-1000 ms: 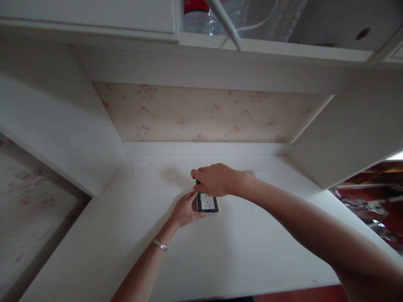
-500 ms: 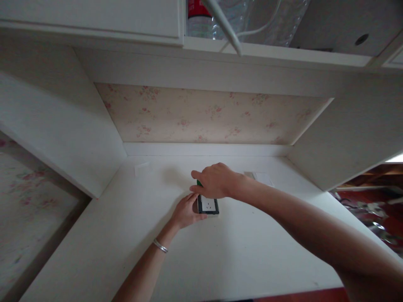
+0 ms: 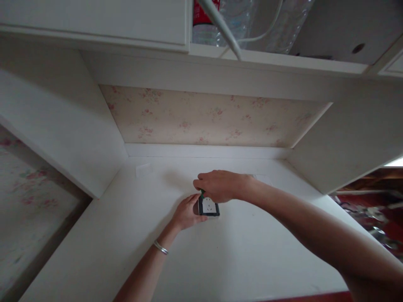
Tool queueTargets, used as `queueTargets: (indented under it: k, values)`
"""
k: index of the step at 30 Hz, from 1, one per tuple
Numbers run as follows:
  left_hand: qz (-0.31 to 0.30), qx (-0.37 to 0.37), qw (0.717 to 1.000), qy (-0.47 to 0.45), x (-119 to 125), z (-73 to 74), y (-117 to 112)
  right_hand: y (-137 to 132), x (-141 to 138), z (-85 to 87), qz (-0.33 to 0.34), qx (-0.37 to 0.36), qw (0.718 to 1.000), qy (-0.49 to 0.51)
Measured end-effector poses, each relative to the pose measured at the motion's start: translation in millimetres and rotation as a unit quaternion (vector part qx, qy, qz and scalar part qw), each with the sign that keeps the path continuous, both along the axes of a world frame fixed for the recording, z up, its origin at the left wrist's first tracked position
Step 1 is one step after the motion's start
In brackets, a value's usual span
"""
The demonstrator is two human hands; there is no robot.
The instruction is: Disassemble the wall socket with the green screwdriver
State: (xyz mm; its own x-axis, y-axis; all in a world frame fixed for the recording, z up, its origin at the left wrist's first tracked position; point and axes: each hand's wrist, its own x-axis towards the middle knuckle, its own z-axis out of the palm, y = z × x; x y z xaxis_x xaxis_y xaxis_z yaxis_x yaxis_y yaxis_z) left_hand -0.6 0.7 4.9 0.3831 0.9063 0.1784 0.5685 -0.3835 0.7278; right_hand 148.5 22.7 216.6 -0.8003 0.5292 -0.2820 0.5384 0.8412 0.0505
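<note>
A white power socket (image 3: pixel 208 206) with a dark frame sits on the white surface near the middle, its upper part covered by my right hand. My left hand (image 3: pixel 185 214) is closed around its left side, the thumb along the lower edge and the fingers at the upper left corner. Above that corner, my right hand (image 3: pixel 220 185) grips a green screwdriver (image 3: pixel 202 193). Only a bit of green shows below the fingers; the tip is hidden.
Behind my right forearm lies a flat white plate (image 3: pixel 263 178), partly hidden. A pale square piece (image 3: pixel 143 170) is at left. White side panels (image 3: pixel 78 138) flank the surface. Overhead, a shelf (image 3: pixel 283 57) holds plastic bottles (image 3: pixel 236 25), and a white rod (image 3: pixel 222 29) hangs down.
My right hand has turned and shifted slightly, its fingers now curled lower over the screwdriver. My left hand keeps its hold on the socket. The view has tilted a little.
</note>
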Motion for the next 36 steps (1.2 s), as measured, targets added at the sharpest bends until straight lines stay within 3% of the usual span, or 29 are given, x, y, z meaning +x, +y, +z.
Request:
queueTargets:
  k: [5,7,16,19,24,33,36]
  values:
    - [0.009,-0.006,1.0,0.001,0.8,-1.4,-0.2,-4.5,-11.6,-4.3,-0.127,0.071,0.989,0.009]
    - [0.01,-0.001,1.0,0.001,1.0,-2.0,0.3,-4.8,-14.7,-6.2,-0.143,0.102,0.984,-0.001]
    - [0.002,-0.003,1.0,0.002,-1.1,-3.2,1.1,-1.0,-1.5,2.8,-0.022,0.025,0.999,-0.017]
    - [0.003,0.0,1.0,0.002,-0.6,-4.1,1.3,-2.1,-0.8,2.2,-0.04,0.019,0.999,-0.008]
    - [-0.001,-0.002,1.0,0.002,0.1,-2.2,1.5,-3.1,-8.1,-8.2,-0.137,0.101,0.985,-0.001]
    - [-0.002,0.002,1.0,-0.006,-0.9,-5.1,3.0,-1.7,0.7,0.7,-0.017,0.017,1.0,-0.002]
    - [0.002,0.004,1.0,0.004,-1.5,-8.3,3.1,-2.2,-1.0,-1.4,-0.047,0.028,0.998,0.008]
